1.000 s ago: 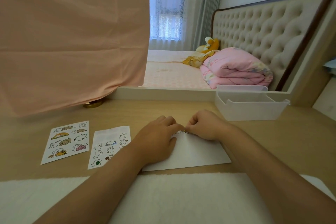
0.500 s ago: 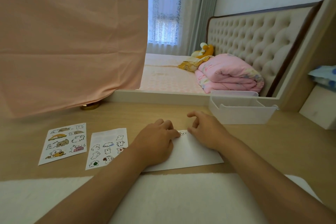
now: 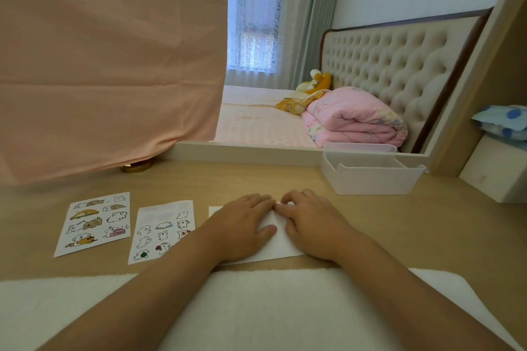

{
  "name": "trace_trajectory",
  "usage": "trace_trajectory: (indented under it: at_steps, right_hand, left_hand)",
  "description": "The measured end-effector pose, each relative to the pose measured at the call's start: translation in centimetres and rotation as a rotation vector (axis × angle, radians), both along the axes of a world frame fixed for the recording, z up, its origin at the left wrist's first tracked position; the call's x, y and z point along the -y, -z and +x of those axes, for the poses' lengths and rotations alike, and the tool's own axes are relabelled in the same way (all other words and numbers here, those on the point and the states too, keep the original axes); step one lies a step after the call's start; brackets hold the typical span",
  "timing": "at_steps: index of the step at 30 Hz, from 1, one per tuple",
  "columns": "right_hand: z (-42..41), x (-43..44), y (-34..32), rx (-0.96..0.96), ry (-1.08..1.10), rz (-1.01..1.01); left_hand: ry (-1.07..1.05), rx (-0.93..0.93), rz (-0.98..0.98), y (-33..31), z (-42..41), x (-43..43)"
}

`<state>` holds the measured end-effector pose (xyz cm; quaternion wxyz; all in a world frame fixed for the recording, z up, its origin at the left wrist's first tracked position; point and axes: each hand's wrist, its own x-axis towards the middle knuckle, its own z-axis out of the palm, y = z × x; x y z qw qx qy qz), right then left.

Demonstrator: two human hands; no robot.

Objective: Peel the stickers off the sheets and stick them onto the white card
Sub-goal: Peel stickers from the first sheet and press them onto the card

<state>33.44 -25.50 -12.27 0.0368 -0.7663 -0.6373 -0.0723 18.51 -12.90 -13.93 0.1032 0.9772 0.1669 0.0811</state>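
Closest to me is a fluffy white mat along the desk edge, with both my forearms crossing over it. Just past that, the white card lies flat on the wooden desk, mostly covered by my hands. My left hand is laid flat on it, fingers straight and together, pressing down. My right hand rests beside it, fingers loosely bent and holding nothing, tips on the card's far edge touching my left fingertips. Can't tell what's under them. Left of the card are two sticker sheets, one by my left forearm, the other beyond it. Further back there's a white plastic bin on the right, a pink cloth hanging on the left, and a folded pink quilt on the bed.
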Motion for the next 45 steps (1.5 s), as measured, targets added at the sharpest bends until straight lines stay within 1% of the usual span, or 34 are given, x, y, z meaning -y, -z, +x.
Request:
trace_trajectory:
  at_steps: [2,5,9,11,14,16,19,22,27,29,33,40,45]
  right_hand:
    - [0.0,0.0,-0.1,0.001,0.008,-0.002]
    - [0.1,-0.1,-0.2,-0.011,0.029,0.031]
    - [0.2,-0.1,-0.2,-0.023,0.047,0.071]
    - [0.1,0.0,-0.2,-0.020,0.069,0.086]
    - [0.2,0.1,-0.1,-0.012,0.110,0.092]
    - [0.2,0.2,0.0,-0.013,0.087,0.067]
    - [-0.3,0.3,-0.1,-0.062,0.000,-0.024]
    - [-0.5,0.3,-0.2,-0.039,-0.002,-0.063]
    - [-0.4,0.3,-0.7,0.107,0.076,-0.007]
    - [-0.3,0.2,-0.4,0.082,0.054,0.019]
    - [-0.4,0.0,-0.2,-0.033,-0.044,0.030]
    - [-0.5,0.0,-0.5,0.023,0.025,0.064]
    - [-0.7,0.0,-0.5,0.043,0.054,0.084]
  left_hand:
    - [0.017,-0.092,-0.005,0.1,0.0,-0.2]
    - [0.007,-0.149,0.057,0.3,0.2,-0.2]
    - [0.015,-0.151,0.207,-0.1,0.2,0.4]
    - [0.037,-0.117,0.283,-0.5,0.0,0.7]
    - [0.044,-0.048,0.331,-0.7,-0.2,0.7]
    - [0.025,-0.016,0.319,-0.7,-0.3,0.7]
    - [-0.005,-0.013,0.278,-0.6,-0.6,0.7]
    - [-0.036,-0.023,0.223,-0.7,-0.9,0.7]
    - [-0.069,-0.028,0.188,-0.7,-0.7,0.8]
    - [-0.069,-0.036,0.175,-0.9,-0.9,0.8]
    - [-0.057,0.011,0.159,-1.0,-0.9,0.7]
    - [-0.079,0.113,0.086,-0.7,-0.9,0.7]
    - [-0.086,0.122,0.046,-0.6,-0.9,0.6]
